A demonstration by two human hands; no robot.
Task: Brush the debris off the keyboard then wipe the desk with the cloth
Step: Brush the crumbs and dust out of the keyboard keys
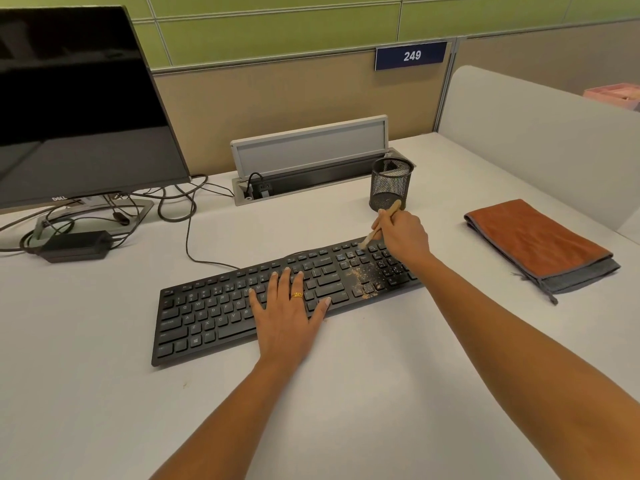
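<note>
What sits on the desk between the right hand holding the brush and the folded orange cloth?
Nothing. In the head view, only bare white desk separates the right hand, which grips the brush, from the cloth.

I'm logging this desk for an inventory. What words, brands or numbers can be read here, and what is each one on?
"249": white digits on the blue sign fixed to the partition.
"DELL": on the lower bezel of the monitor.
Key legends on the keyboard: too small and blurred to read reliably.
No text shows on the cloth or the brush.
</note>
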